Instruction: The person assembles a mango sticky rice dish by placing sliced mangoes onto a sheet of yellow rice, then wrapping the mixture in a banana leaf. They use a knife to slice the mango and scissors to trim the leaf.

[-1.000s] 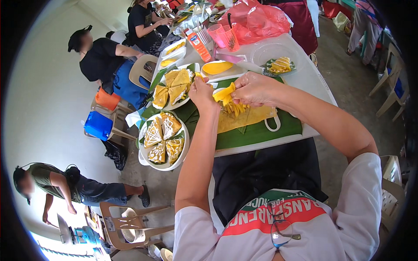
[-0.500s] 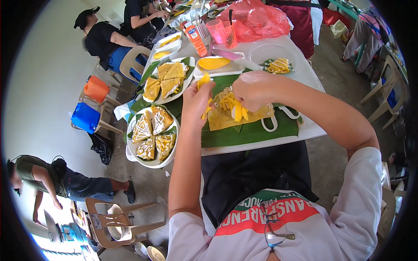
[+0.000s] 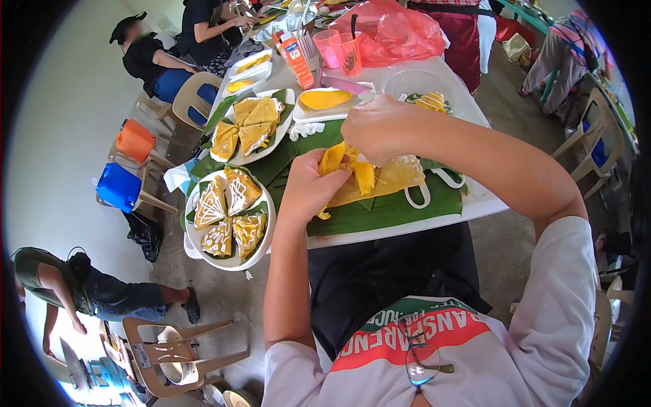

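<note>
A thin yellow crepe (image 3: 397, 182) lies on a banana leaf (image 3: 386, 218) at the near edge of the table. Yellow mango strips (image 3: 366, 178) are heaped on its middle. At the crepe's left side my left hand (image 3: 316, 183) is closed around more mango strips (image 3: 332, 160), thumb on top, and a bit of yellow hangs below it. My right hand (image 3: 380, 130) is curled downward just above the heap. Its fingertips are largely hidden, so what they grip cannot be made out. White loop handles (image 3: 418, 197) stick out at the crepe's right edge.
Two plates of folded crepes, one plain (image 3: 256, 126) and one drizzled (image 3: 230, 218), stand to the left. Beyond are a mango half on a foam tray (image 3: 327, 102), a purple-handled knife (image 3: 344, 85), a carton (image 3: 297, 62), pink cups (image 3: 349, 55) and a red plastic bag (image 3: 399, 35). Several people surround the table.
My left hand has lowered toward the crepe's left edge with its mango strips. My right hand has shifted slightly up and left over the heap. The whole view has moved a little.
</note>
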Action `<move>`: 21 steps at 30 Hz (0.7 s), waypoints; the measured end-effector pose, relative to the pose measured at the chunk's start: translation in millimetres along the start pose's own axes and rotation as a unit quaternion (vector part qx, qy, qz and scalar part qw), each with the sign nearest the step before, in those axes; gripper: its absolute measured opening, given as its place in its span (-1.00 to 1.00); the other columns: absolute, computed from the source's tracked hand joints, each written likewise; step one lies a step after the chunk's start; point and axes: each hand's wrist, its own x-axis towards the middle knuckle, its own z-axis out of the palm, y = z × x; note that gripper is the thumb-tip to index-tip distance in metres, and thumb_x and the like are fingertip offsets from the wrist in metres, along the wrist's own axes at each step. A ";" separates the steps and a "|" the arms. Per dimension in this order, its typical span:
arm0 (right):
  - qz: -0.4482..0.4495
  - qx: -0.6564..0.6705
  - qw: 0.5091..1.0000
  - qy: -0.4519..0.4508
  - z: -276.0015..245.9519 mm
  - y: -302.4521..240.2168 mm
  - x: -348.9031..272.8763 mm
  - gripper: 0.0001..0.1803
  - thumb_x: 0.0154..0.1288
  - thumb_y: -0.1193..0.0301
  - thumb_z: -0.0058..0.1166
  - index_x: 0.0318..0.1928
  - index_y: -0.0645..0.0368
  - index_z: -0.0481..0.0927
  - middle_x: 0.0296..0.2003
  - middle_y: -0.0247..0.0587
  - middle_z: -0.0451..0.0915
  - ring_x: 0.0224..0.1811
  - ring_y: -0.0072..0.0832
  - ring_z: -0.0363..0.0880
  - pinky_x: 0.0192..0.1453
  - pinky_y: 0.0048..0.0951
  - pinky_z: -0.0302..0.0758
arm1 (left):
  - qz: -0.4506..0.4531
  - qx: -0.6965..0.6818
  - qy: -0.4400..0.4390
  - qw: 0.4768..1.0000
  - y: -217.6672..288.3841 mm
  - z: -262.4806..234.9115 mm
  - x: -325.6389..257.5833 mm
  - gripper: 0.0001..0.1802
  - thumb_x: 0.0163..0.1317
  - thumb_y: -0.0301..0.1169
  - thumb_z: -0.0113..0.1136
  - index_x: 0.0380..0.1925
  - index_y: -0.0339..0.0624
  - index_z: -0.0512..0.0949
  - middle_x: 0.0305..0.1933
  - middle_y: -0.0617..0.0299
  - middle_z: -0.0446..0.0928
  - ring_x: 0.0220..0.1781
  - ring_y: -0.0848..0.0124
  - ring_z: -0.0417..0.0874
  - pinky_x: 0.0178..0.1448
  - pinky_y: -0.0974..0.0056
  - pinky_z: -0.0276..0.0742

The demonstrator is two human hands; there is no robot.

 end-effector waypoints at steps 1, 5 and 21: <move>0.004 -0.001 1.000 0.012 0.3 0.3 -0.7 -0.79 -0.13 0.44 0.29 -0.41 0.28 0.71 -0.45 0.00 0.67 -0.32 -0.14 0.70 -0.23 -0.19 0.63 | 0.000 0.002 0.001 1.000 -1.3 -0.6 -0.4 -0.75 0.13 -0.47 0.28 -0.20 -0.38 0.64 -0.37 0.30 0.62 -0.37 0.62 0.54 -0.27 0.44 0.47; -0.002 -0.007 0.998 0.059 6.4 6.4 -2.6 -0.83 -0.14 0.49 0.26 -0.44 0.29 0.69 -0.44 0.04 0.67 -0.31 -0.13 0.70 -0.21 -0.19 0.63 | -0.018 -0.032 0.035 0.999 0.2 1.7 1.1 -0.80 0.20 -0.43 0.27 -0.25 -0.34 0.63 -0.48 0.36 0.55 -0.45 0.65 0.47 -0.36 0.44 0.41; 0.018 0.129 0.887 0.442 32.7 -7.3 -53.0 -0.77 0.12 0.50 0.06 -0.18 0.30 0.57 -0.37 -0.05 0.64 -0.31 -0.11 0.66 -0.21 -0.15 0.57 | -0.005 -0.587 -0.010 0.810 14.7 6.7 20.9 -0.53 0.52 -0.15 -0.26 0.33 0.01 0.35 0.32 0.25 0.46 0.03 0.31 0.60 0.28 0.01 0.44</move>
